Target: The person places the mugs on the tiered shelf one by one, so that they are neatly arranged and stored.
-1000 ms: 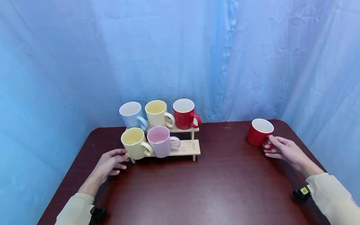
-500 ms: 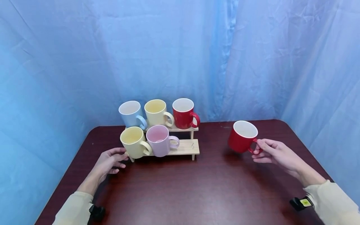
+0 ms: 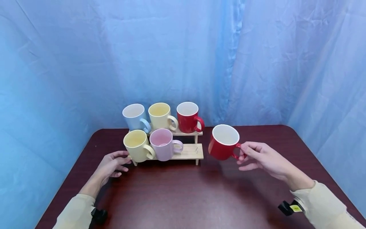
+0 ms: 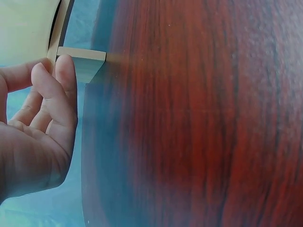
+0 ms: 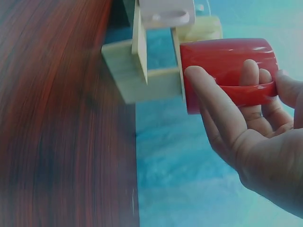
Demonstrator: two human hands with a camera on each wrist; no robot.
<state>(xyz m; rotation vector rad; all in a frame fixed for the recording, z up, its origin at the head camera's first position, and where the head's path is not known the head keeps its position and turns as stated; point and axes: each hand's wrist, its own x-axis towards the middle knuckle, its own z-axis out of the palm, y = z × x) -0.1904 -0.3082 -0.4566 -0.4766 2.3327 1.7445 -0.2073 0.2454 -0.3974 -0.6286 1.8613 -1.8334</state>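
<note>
A red mug (image 3: 224, 144) with a white inside hangs above the table, just right of the two-tier wooden rack (image 3: 190, 151). My right hand (image 3: 261, 159) grips it by the handle, and the mug tilts a little. At the rack's lower left corner, my left hand (image 3: 111, 165) pinches the end of the lower board with thumb and forefinger. Beside those fingers a yellow mug (image 3: 138, 151) stands on that board, and a lilac mug (image 3: 163, 148) stands to its right. Bare wood shows at the lower board's right end.
On the upper tier stand a light blue mug (image 3: 134, 119), a second yellow mug (image 3: 160, 119) and another red mug (image 3: 187, 119). Blue curtains (image 3: 183, 57) hang behind and at both sides of the dark wooden table (image 3: 177, 197).
My right hand has lifted the red mug off the table's right side and carried it left towards the rack. My left hand stays at the rack's corner.
</note>
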